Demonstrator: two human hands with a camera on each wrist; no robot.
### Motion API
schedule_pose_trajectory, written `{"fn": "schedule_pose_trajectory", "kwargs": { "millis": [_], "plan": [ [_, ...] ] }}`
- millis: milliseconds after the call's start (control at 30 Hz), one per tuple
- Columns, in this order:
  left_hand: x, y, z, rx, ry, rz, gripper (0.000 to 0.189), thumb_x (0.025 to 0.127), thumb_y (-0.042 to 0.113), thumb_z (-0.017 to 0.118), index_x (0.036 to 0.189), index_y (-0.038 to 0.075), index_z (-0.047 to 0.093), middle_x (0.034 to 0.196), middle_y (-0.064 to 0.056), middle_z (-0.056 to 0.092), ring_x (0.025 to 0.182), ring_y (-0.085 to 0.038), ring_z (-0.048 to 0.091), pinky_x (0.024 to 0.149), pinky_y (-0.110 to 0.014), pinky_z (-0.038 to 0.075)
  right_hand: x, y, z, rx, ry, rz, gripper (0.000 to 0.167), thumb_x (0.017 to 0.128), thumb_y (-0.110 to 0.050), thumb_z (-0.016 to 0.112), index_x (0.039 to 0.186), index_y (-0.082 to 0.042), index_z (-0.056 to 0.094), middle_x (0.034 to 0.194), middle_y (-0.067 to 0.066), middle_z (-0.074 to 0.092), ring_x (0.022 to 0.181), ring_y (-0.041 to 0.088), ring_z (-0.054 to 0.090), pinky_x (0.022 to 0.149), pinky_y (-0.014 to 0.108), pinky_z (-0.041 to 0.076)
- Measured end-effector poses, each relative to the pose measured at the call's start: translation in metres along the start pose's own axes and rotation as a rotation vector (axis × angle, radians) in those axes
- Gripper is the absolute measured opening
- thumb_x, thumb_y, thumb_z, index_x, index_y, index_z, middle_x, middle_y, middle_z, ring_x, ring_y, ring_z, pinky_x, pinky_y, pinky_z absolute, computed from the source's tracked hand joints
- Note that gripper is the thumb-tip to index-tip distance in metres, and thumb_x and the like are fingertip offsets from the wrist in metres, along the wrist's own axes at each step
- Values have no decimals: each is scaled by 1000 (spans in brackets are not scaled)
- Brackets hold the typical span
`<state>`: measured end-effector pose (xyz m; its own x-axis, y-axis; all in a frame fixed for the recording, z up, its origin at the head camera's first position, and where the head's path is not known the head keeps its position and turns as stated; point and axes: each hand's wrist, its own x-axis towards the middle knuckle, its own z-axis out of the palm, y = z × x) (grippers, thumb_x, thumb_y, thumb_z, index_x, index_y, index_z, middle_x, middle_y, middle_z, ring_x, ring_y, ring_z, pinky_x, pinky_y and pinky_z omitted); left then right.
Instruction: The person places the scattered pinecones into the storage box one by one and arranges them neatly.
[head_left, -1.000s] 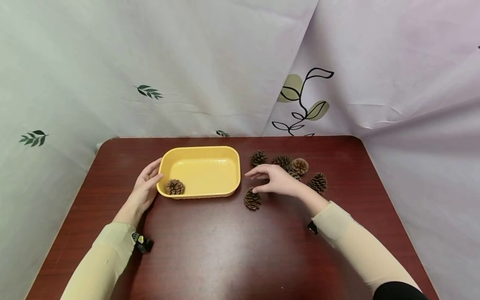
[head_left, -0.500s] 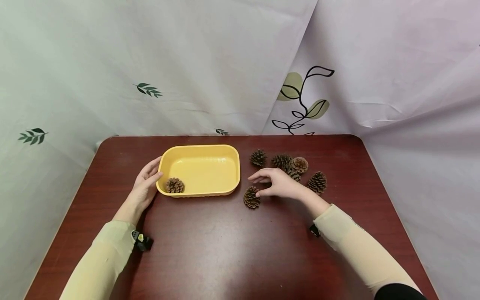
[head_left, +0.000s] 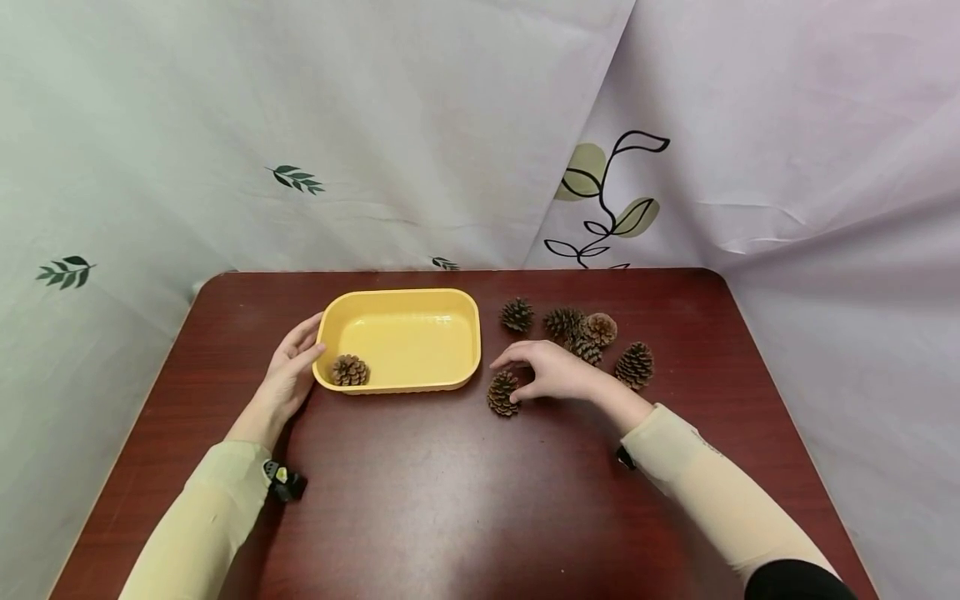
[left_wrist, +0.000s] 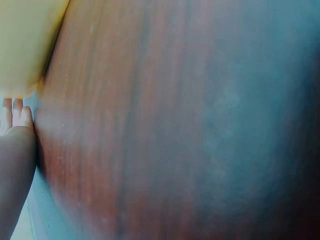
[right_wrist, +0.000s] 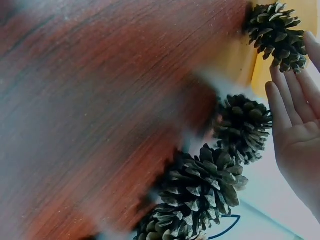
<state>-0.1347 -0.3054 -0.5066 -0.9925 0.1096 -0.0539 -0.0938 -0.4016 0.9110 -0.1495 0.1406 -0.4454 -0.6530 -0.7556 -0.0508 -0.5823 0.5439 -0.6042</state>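
The left hand (head_left: pixel 288 371) is gripping a yellow tray (head_left: pixel 408 354); the right hand (head_left: pixel 551 372), thumb and fingers wide apart, is arching around a pinecone (head_left: pixel 500 395) on the table (head_left: pixel 420 492).

Coming in lower with the right hand (head_left: pixel 558 372) than a second ago, bringing bent fingers (head_left: pixel 513 352) closer over the far side of the nearest pine cone (head_left: pixel 501 397), slipping the thumb from near its tip down along its right side, and uncovering more of the clustered pine cones (head_left: pixel 585 348) behind.
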Motion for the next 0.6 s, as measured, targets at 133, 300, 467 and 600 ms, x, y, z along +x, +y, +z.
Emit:
{"fn": "schedule_pose_trajectory", "kwargs": {
  "millis": [133, 300, 467, 600],
  "plan": [
    [-1, 0, 0, 11, 1, -4, 46, 108, -6, 49, 143, 22, 61, 136, 12, 68, 122, -2, 66, 98, -18, 56, 1, 1, 3, -8, -28, -8, 49, 84, -15, 89, 130, -8, 74, 131, 8, 74, 127, 27, 68, 112, 45, 52],
    [-1, 1, 0, 22, -2, -3, 46, 108, -5, 49, 144, 21, 60, 136, 12, 68, 123, -2, 66, 98, -18, 56, 1, 0, 6, 4, -41, -2, 48, 85, -17, 89, 129, -9, 74, 130, 8, 75, 127, 27, 68, 113, 45, 51],
    [-1, 0, -1, 25, -7, 2, 47, 108, -6, 49, 146, 20, 59, 138, 12, 68, 125, -2, 65, 99, -18, 56, 1, 1, 7, 12, -23, 10, 45, 84, -17, 90, 126, -10, 76, 127, 7, 76, 124, 26, 69, 110, 44, 53],
    [-1, 0, -1, 23, -10, 8, 46, 108, -6, 49, 145, 20, 59, 137, 12, 68, 124, -3, 65, 99, -18, 56, 2, 1, 6, 29, 1, 13, 42, 84, -17, 90, 124, -12, 77, 125, 6, 77, 122, 25, 70, 109, 44, 54]
  ]
}}
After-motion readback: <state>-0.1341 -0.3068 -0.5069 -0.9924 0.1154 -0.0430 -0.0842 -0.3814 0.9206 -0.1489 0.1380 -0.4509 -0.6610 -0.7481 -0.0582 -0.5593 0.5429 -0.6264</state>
